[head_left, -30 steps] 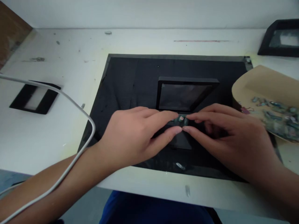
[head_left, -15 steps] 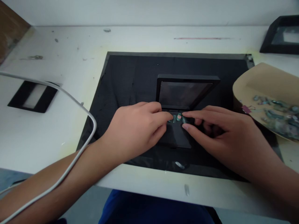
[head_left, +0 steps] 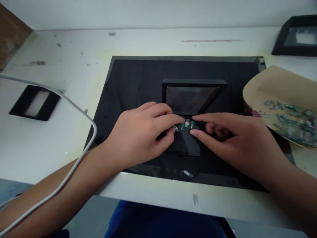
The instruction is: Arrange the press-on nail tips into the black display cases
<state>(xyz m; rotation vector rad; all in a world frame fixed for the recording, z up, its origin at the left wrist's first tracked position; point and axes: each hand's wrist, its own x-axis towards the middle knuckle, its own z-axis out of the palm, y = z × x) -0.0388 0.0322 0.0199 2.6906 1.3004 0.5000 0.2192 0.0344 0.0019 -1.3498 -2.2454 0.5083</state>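
Observation:
Before me stands a black hinged box [head_left: 183, 145], its lid [head_left: 193, 97] with a clear window tilted up at the back. Several small glossy green false nails lie in a row on its dark base, and one false nail [head_left: 187, 123] in the middle has a pink patch. My left hand [head_left: 146, 132] has a green false nail [head_left: 176, 128] between thumb and index finger, at the row's left end. On the other side, my right hand [head_left: 230, 135] spans a dark green false nail [head_left: 193, 125] with index finger above and thumb below. The fingers partly hide the row.
A black mat [head_left: 138, 76] lies under the box on the white table [head_left: 61, 138]. To the right is a tan container [head_left: 274, 79] of loose nails. A loose nail [head_left: 188, 174] lies near the front. A white cable [head_left: 83, 155] crosses my left forearm. Black frames [head_left: 36, 102] sit at both sides.
My left thumb and index finger have spread a little, and a green nail now shows between them. The right hand keeps its place by the row. The whole view has shifted slightly.

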